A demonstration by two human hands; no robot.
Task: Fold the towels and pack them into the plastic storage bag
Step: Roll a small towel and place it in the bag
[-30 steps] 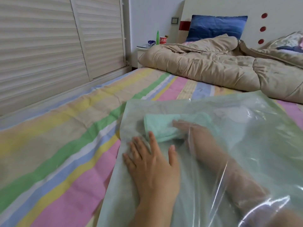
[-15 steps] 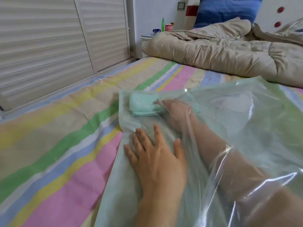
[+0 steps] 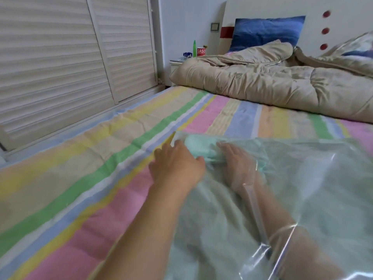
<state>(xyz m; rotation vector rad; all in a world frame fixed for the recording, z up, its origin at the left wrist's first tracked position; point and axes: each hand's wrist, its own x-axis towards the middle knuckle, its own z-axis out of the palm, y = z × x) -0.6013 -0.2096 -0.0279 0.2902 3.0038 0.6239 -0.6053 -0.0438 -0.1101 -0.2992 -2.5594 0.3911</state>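
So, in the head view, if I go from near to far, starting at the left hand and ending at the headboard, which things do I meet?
Left hand → green towel inside the plastic bag → beige quilt → blue pillow → white headboard.

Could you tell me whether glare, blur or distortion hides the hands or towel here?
Head view: glare streaks the plastic storage bag near the bottom edge; its film hazes the right hand and green towel inside; the left hand is slightly motion-blurred; the wide lens slants the slatted doors.

The red can [image 3: 201,51] on the nightstand [image 3: 177,63] reads "GASO", partly cut off.
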